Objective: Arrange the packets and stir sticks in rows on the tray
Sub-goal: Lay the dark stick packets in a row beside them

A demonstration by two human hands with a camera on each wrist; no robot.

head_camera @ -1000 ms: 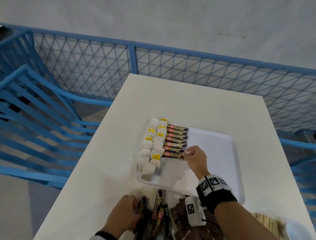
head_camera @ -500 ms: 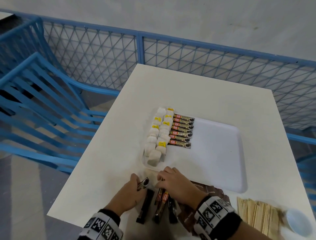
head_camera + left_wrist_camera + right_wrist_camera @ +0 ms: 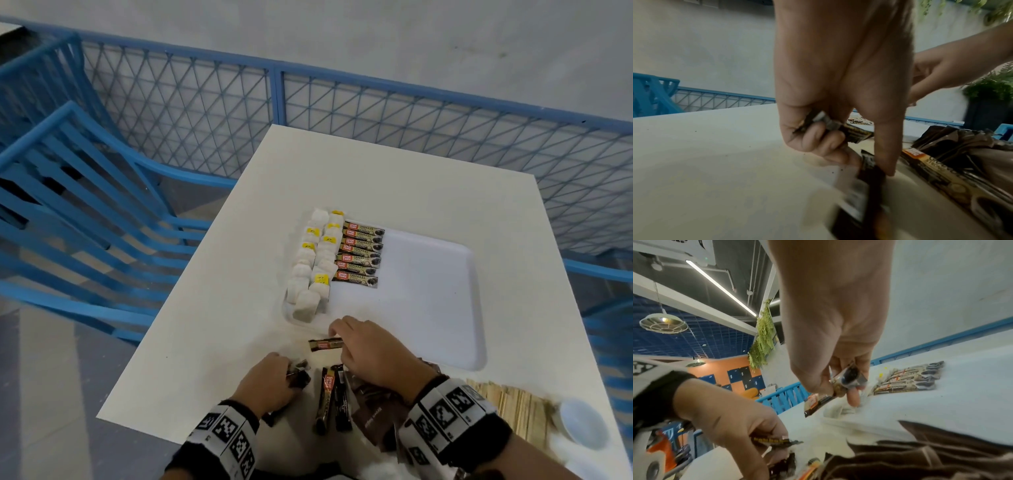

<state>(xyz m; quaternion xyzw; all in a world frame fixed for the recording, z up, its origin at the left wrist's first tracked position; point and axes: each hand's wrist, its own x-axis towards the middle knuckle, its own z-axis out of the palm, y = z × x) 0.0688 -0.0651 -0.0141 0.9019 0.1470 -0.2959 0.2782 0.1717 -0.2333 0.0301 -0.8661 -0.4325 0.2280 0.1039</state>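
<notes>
A white tray (image 3: 428, 308) holds two rows of white sachets (image 3: 311, 267) along its left side and a row of brown coffee stick packets (image 3: 361, 253) beside them. In front of the tray, my right hand (image 3: 339, 344) pinches one coffee stick packet (image 3: 325, 343) by its end, just above the table; the right wrist view shows the same packet (image 3: 846, 381) between thumb and fingers. My left hand (image 3: 289, 373) grips a coffee packet (image 3: 851, 133) at the near edge. More loose coffee packets (image 3: 330, 397) lie between my hands. Wooden stir sticks (image 3: 510, 407) are piled at the near right.
A crumpled brown bag (image 3: 376, 407) lies under my right wrist. A small white cup (image 3: 582, 425) stands beside the stir sticks. Blue chairs (image 3: 85, 205) stand left of the white table (image 3: 394, 178), and a blue mesh fence (image 3: 376, 113) runs behind it.
My right hand left the coffee row on the tray, came back to the loose pile and now holds a fresh packet lifted off the table. My left hand stayed at the pile.
</notes>
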